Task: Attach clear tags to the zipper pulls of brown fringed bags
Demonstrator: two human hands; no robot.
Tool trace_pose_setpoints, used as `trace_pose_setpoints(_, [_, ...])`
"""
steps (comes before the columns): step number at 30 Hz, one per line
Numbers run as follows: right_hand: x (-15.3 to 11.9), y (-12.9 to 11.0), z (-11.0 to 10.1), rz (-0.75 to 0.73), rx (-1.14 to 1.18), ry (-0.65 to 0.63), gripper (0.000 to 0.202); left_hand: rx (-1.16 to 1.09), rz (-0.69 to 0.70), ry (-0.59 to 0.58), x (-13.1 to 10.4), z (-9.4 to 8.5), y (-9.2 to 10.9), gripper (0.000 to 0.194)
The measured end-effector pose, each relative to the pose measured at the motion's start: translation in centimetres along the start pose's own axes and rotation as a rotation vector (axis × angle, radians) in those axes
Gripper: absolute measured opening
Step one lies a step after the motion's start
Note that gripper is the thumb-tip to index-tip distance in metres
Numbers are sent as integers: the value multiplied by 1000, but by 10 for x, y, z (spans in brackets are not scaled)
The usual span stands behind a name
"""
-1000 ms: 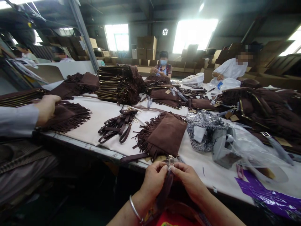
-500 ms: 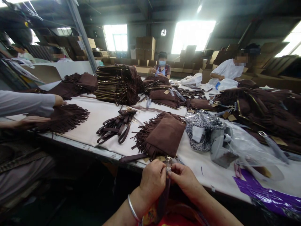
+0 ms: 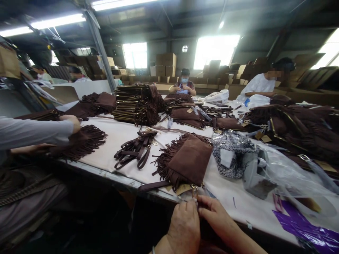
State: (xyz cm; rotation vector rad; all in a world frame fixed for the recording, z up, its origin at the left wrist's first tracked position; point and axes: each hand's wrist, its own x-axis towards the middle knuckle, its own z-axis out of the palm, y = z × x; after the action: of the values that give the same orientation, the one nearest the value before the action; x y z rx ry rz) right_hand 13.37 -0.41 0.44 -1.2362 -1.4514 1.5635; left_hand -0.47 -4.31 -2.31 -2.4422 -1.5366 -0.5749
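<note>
A brown fringed bag (image 3: 190, 158) lies at the near edge of the table, with a gold clasp (image 3: 195, 191) hanging at its lower corner. Right below that clasp my left hand (image 3: 185, 222) is closed, its fingers pinched against the clasp's strap end. My right hand (image 3: 214, 213) pinches the same spot from the right, thumb and forefinger together. The strap is mostly hidden behind my hands. Left of the bag rests a bundle of dark brown straps (image 3: 135, 148) with gold hooks.
Tall stack of brown bags (image 3: 137, 104) behind. A patterned plastic-wrapped bundle (image 3: 231, 151), a grey box (image 3: 258, 176) and purple film (image 3: 307, 222) lie to the right. At left, a co-worker's sleeve (image 3: 34, 132) reaches over another fringed bag. More people sit across the table.
The view has tilted up, so the table items sit lower. My left hand has turned, its back now facing the camera and covering the strap. The co-worker's arm at left has shifted slightly.
</note>
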Motion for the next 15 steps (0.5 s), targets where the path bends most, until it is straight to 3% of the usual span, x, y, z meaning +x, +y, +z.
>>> trace_pose_setpoints(4, [-3, 6, 2, 97, 54, 65, 27, -63, 132, -21, -11, 6, 1, 34])
trace_pose_setpoints(7, [-8, 7, -1, 52, -111, 252, 23, -232, 292, -149, -23, 12, -3, 15])
trace_pose_setpoints(9, [-10, 4, -9, -48, -245, 415, 22, -342, 337, -238, -31, 13, -7, 17])
trace_pose_setpoints(12, [-3, 0, -26, -168, -364, 575, 28, -500, 260, -272, -34, 6, -12, 19])
trace_pose_setpoints(15, [14, -2, -37, -168, -304, 546, 32, -716, 168, -283, -28, -11, -16, 21])
